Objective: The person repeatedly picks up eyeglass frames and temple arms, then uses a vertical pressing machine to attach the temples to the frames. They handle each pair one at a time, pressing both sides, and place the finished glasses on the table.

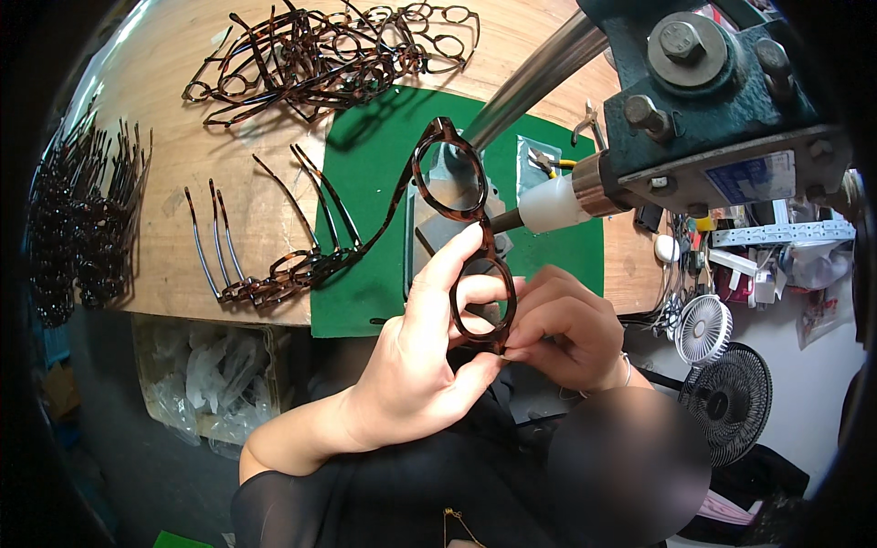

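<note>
A round tortoiseshell eyeglass frame (488, 239) is held upright over the front part of the green mat. My left hand (406, 370) is closed around its nearer lens rim, thumb at the bottom end and a finger by the bridge. My right hand (571, 333) pinches that same end of the frame near the hinge; anything small between its fingertips is too tiny to make out. One temple runs from the far rim down toward the left. Close behind the frame is the dark tip of a machine spindle with a white collar (553, 203).
On the wooden table, a small group of frames (292, 274) lies left of the mat (365, 301). A tangled heap of frames (311, 64) is at the back, a dense stack (87, 219) far left. A green press (713, 100) looms right; pliers (589, 123) lie beyond; fans (703, 329) stand right.
</note>
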{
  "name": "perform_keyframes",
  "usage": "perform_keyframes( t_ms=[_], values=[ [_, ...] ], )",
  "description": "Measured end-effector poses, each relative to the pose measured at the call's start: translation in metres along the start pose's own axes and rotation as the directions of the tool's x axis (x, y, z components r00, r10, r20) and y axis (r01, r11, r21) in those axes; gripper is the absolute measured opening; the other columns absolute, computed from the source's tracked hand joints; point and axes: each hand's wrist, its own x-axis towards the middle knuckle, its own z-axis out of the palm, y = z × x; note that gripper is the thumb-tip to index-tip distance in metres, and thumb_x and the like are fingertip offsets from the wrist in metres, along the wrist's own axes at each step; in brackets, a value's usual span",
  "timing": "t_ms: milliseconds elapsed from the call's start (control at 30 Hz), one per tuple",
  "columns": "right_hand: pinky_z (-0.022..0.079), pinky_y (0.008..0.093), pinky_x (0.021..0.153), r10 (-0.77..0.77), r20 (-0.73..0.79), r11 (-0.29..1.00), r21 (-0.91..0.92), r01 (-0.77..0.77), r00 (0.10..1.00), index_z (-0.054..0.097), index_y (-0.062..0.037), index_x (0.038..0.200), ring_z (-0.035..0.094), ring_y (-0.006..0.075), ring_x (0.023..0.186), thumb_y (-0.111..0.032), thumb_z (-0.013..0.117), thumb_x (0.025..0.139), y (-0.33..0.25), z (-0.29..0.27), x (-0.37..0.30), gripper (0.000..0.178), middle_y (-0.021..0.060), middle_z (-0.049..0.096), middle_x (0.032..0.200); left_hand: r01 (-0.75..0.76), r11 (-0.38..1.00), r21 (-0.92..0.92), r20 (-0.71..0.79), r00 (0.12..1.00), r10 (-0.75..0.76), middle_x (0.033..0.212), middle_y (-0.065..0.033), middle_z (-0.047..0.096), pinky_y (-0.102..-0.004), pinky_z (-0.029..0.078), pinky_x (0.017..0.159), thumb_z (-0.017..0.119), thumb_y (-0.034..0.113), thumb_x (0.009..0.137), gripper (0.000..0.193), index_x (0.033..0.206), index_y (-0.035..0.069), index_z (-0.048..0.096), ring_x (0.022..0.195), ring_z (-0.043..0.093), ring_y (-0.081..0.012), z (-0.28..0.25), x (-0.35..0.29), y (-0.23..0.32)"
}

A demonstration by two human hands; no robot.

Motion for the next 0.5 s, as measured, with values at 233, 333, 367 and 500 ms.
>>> perform_keyframes(
  t_ms=[233, 333, 367, 500],
  values=[
    [0.043, 0.0293, 0.06, -0.041, 0.007, 0.996, -0.084, 0.041, 0.999, 0.057, -0.0056, 0.078, 0.052, 0.021, 0.067, -0.008, 0.069, 0.071, -0.0011, 0.0008, -0.0016, 0.014, 0.0046, 0.057, 0.075, 0.068, 0.997, 0.034, 0.068, 0.995, -0.07, 0.118, -0.0196, 0.046, -0.0249, 0.044, 0.081, 0.055, -0.014, 0.07, 0.085, 0.136, 0.003, 0.004, 0.094, 0.054, -0.0149, -0.0025, -0.0011, 0.0068],
    [0.043, 0.0288, 0.059, -0.024, 0.005, 0.998, -0.063, 0.024, 1.0, 0.057, -0.0052, 0.078, 0.053, 0.0207, 0.067, -0.007, 0.068, 0.071, -0.0001, 0.0018, -0.0012, 0.014, 0.0047, 0.057, 0.074, 0.067, 0.997, 0.023, 0.07, 0.995, -0.069, 0.118, -0.0199, 0.046, -0.0247, 0.044, 0.081, 0.055, -0.014, 0.069, 0.085, 0.136, 0.003, 0.004, 0.096, 0.053, -0.0148, -0.0029, -0.0023, 0.0043],
    [0.044, 0.0285, 0.058, -0.02, -0.015, 0.999, -0.05, 0.019, 1.0, 0.057, -0.0052, 0.078, 0.053, 0.0205, 0.067, -0.007, 0.069, 0.071, 0.0005, 0.004, -0.0025, 0.014, 0.0047, 0.057, 0.073, 0.065, 0.997, 0.03, 0.07, 0.995, -0.067, 0.117, -0.02, 0.046, -0.0247, 0.043, 0.081, 0.055, -0.014, 0.069, 0.085, 0.136, 0.003, 0.004, 0.095, 0.053, -0.0146, -0.0033, -0.0022, 0.0051],
    [0.044, 0.0269, 0.056, 0.025, -0.101, 0.999, -0.025, -0.028, 0.995, 0.057, -0.005, 0.078, 0.054, 0.02, 0.064, -0.006, 0.069, 0.071, -0.0035, 0.0096, -0.0074, 0.014, 0.0056, 0.057, 0.074, -0.013, 0.997, 0.079, 0.013, 1.0, 0.012, 0.109, -0.0165, 0.052, -0.025, 0.048, 0.072, 0.057, -0.012, 0.066, 0.084, 0.134, 0.0, 0.011, 0.081, 0.058, -0.0168, -0.0011, -0.0009, 0.0024]
  ],
)
